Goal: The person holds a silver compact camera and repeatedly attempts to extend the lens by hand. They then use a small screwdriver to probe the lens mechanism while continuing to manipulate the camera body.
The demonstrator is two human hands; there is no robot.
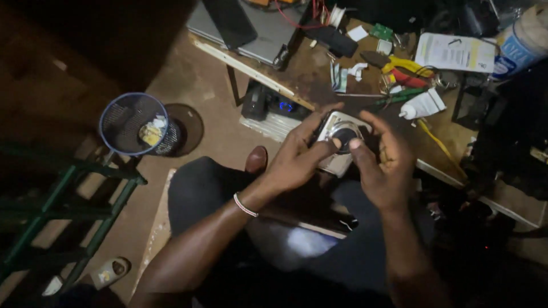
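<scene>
both arms reach forward. the left hand [294, 162] and the right hand [383, 165] sit close together, fingers bent, thumbs pointing in.

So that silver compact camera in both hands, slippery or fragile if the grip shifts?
Probably rigid: the compact camera keeps its boxy shape between the left hand and right hand. Its shiny casing looks slippery. The lens ring seems fragile.

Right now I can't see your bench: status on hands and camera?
Left hand and right hand both grip the silver camera, lens up. Nothing between them.
</scene>
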